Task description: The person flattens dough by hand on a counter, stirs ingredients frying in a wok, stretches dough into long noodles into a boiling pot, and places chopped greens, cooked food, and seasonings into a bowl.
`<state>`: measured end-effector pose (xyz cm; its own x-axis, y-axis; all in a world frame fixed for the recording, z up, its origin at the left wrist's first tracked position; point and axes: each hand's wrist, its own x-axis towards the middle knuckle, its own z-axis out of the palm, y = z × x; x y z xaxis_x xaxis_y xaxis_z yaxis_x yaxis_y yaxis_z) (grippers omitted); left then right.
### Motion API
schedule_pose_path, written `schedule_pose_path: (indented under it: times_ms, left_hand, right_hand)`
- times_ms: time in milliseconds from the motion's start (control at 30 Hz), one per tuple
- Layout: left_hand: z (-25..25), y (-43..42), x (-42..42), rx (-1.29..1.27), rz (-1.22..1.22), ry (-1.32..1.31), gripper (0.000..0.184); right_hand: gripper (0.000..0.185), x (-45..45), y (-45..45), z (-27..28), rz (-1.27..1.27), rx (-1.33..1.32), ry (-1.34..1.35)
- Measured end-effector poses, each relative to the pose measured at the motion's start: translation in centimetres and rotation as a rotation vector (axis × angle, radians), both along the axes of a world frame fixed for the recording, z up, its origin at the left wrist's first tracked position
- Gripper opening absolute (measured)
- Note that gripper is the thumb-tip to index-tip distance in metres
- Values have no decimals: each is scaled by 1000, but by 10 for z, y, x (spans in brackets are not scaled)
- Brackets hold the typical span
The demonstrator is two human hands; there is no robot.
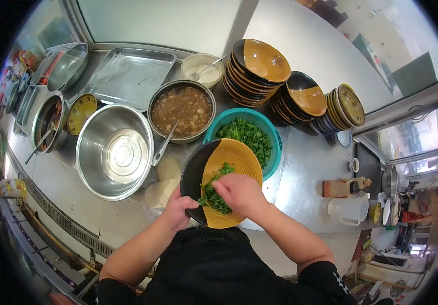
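Observation:
My left hand (179, 210) grips the rim of a black and yellow bowl (241, 158), thumb over the edge, and holds it tilted in front of my body. Chopped green herbs (214, 199), which look like cilantro, lie inside. Down in the bowl, my right hand (241, 195) has its fingers closed at the herbs; the fingertips are partly hidden. Just beyond the bowl stands a turquoise basin (278, 152) full of the same chopped greens (247, 133), partly covered by the bowl.
Left of the basin are a pot of brown soup (181, 109) with a ladle (165, 145) and a large steel bowl (83, 157). Stacked bowls (249, 91) rise behind. A metal tray (148, 60) lies at the back left; a plastic jug (348, 209) stands at right.

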<state>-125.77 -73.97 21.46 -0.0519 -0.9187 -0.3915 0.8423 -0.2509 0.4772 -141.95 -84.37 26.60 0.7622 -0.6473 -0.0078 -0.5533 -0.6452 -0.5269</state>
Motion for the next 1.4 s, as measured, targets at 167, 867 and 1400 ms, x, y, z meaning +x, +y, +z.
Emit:
schedule_pose_path:
  times_ms: [167, 867, 1400]
  left_hand:
    - [7, 3, -2, 33, -21, -41, 72]
    - [-9, 8, -7, 83, 16, -41, 62]
    - [9, 2, 11, 46, -34, -11, 59]
  right_hand:
    - [20, 8, -14, -21, -286, -34, -107]
    - [17, -27, -10, 24, -445, -146, -277]
    - [17, -140, -5, -14, -178, 1338, -1311]
